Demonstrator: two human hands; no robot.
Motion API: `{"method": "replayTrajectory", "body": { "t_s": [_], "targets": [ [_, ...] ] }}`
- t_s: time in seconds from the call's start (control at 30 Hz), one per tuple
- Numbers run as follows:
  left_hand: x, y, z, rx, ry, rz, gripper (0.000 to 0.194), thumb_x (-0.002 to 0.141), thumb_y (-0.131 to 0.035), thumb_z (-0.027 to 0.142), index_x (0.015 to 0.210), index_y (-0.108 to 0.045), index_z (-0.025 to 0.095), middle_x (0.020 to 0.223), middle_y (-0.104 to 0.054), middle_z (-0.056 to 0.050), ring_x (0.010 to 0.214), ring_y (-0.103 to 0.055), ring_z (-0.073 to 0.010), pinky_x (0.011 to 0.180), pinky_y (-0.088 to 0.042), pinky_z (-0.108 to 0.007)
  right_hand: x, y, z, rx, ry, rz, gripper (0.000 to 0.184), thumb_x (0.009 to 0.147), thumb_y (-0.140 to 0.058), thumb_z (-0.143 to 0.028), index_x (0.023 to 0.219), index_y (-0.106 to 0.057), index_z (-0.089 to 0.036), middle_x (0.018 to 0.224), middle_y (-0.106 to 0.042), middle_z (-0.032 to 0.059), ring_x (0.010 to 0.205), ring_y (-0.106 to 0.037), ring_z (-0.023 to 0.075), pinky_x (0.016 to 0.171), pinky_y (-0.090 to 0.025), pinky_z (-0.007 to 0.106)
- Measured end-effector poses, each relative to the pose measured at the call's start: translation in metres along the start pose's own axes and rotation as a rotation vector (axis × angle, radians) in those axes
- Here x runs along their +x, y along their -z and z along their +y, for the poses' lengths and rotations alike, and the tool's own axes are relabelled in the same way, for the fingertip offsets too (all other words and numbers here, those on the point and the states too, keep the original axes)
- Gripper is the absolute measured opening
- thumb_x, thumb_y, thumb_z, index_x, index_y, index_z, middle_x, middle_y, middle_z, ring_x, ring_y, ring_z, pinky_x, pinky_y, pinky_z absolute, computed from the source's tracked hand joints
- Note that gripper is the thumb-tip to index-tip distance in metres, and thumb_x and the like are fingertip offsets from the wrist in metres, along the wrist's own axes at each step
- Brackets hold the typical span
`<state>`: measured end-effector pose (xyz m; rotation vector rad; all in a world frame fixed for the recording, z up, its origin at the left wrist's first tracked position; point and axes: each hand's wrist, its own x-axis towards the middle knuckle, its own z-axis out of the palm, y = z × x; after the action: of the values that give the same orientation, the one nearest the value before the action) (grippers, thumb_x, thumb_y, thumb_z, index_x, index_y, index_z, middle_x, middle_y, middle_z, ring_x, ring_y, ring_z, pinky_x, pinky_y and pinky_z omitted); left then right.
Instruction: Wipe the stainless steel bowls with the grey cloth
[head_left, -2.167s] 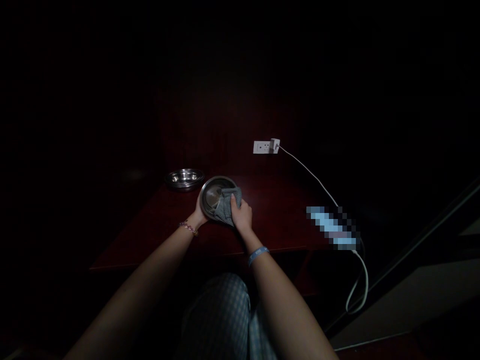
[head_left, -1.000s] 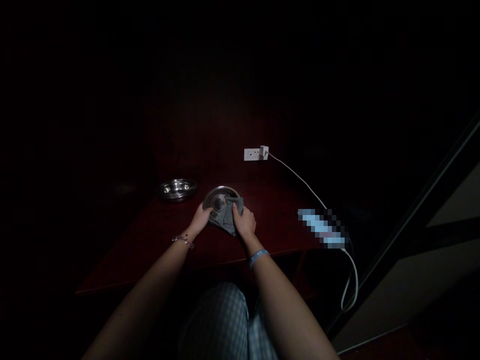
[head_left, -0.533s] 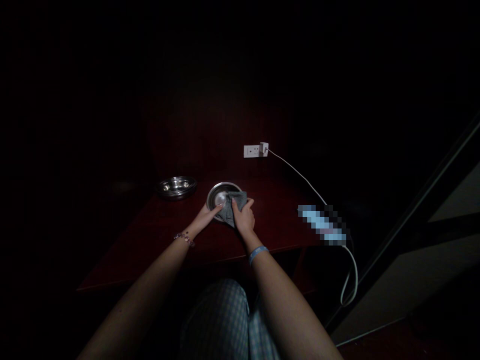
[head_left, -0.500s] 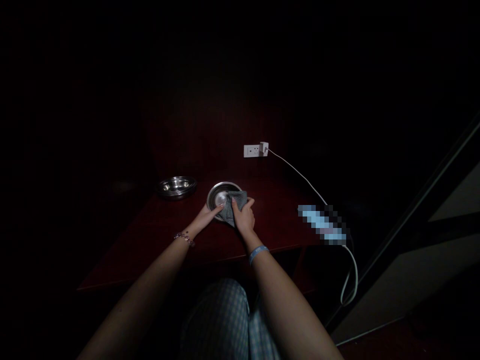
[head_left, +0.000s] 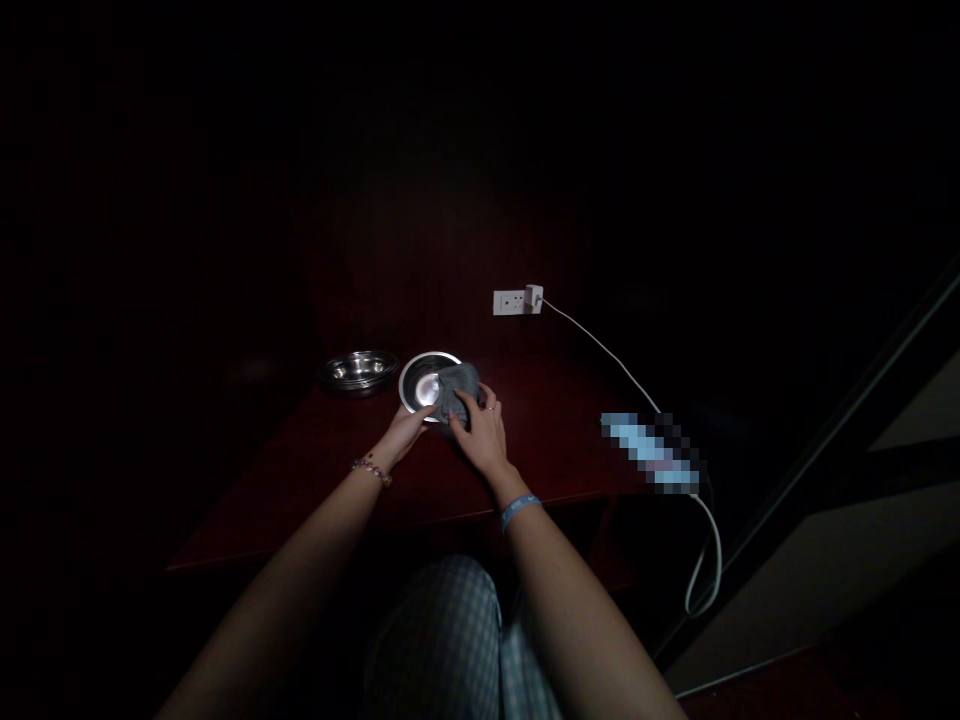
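A shallow stainless steel bowl (head_left: 421,384) sits on the dark red wooden table (head_left: 300,480), its shiny inside facing up. My left hand (head_left: 407,432) grips its near rim. A bunched grey cloth (head_left: 459,391) lies over the right part of the bowl, and my right hand (head_left: 477,433) presses on it with fingers spread around it. Part of the bowl is hidden under the cloth. A beaded bracelet circles my left wrist, and a blue band circles my right.
A second steel bowl or small stack (head_left: 358,370) stands to the left. A wall socket (head_left: 508,302) with a white charger feeds a white cable to a pixelated object (head_left: 651,452) at right. A dark frame (head_left: 817,470) runs along the right side.
The steel bowl has shifted left and lies flatter, showing more of its inside. The cloth sits higher on it, and my right hand's fingers have spread over the cloth.
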<state>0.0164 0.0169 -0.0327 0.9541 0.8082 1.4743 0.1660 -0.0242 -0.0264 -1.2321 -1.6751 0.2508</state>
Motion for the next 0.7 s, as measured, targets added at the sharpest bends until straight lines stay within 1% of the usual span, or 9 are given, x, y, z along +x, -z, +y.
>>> {"method": "replayTrajectory", "body": {
  "t_s": [0.13, 0.27, 0.4, 0.5, 0.57, 0.7],
  "targets": [
    [0.0007, 0.0002, -0.0014, 0.011, -0.015, -0.002, 0.044, 0.061, -0.075, 0.011, 0.102, -0.063, 0.017, 0.104, -0.069, -0.008, 0.085, -0.066, -0.0168, 0.079, -0.052, -0.029, -0.0002, 0.001, -0.0002, -0.018, 0.007, 0.002, 0.037, 0.082, -0.06, -0.035, 0.119, -0.061, -0.03, 0.14, -0.038, 0.0056, 0.119, -0.038, 0.0297, 0.1, -0.036, 0.046],
    [-0.0013, -0.0013, -0.0013, 0.082, -0.015, 0.019, 0.042, 0.064, -0.073, 0.014, 0.104, -0.063, 0.018, 0.101, -0.069, -0.008, 0.085, -0.066, -0.0168, 0.08, -0.051, -0.029, 0.0021, 0.0036, -0.001, -0.198, 0.024, -0.017, 0.032, 0.087, -0.056, -0.039, 0.117, -0.064, -0.03, 0.139, -0.041, 0.0061, 0.117, -0.038, 0.029, 0.096, -0.039, 0.045],
    [-0.0021, -0.0012, -0.0002, 0.12, -0.033, 0.008, 0.043, 0.066, -0.071, 0.016, 0.108, -0.061, 0.017, 0.108, -0.068, -0.008, 0.088, -0.065, -0.0159, 0.078, -0.051, -0.027, 0.0022, 0.0067, -0.0023, -0.335, 0.077, -0.042, 0.039, 0.085, -0.056, -0.049, 0.119, -0.063, -0.032, 0.141, -0.039, 0.0055, 0.116, -0.039, 0.0282, 0.092, -0.041, 0.042],
    [-0.0018, -0.0007, 0.0011, 0.118, -0.044, 0.026, 0.044, 0.066, -0.069, 0.017, 0.11, -0.06, 0.017, 0.113, -0.066, -0.009, 0.091, -0.065, -0.016, 0.077, -0.051, -0.026, 0.0009, 0.008, -0.0038, -0.378, 0.139, -0.057, 0.044, 0.083, -0.059, -0.053, 0.122, -0.061, -0.033, 0.142, -0.038, 0.0057, 0.115, -0.04, 0.0282, 0.091, -0.041, 0.041],
    [-0.0016, -0.0006, 0.0016, 0.13, -0.042, 0.045, 0.046, 0.066, -0.068, 0.016, 0.112, -0.059, 0.018, 0.113, -0.066, -0.009, 0.092, -0.064, -0.0162, 0.076, -0.051, -0.025, 0.0007, 0.0083, -0.0045, -0.392, 0.154, -0.059, 0.041, 0.083, -0.059, -0.051, 0.12, -0.063, -0.033, 0.142, -0.039, 0.0058, 0.114, -0.04, 0.0282, 0.09, -0.041, 0.041],
    [-0.0014, -0.0004, 0.001, 0.179, -0.038, 0.048, 0.049, 0.066, -0.067, 0.015, 0.115, -0.058, 0.019, 0.113, -0.066, -0.008, 0.093, -0.064, -0.0183, 0.075, -0.052, -0.027, 0.003, 0.0086, -0.003, -0.371, 0.138, -0.033, 0.032, 0.086, -0.057, -0.047, 0.111, -0.069, -0.032, 0.138, -0.043, 0.0055, 0.112, -0.04, 0.028, 0.089, -0.042, 0.04]
  ]
}}
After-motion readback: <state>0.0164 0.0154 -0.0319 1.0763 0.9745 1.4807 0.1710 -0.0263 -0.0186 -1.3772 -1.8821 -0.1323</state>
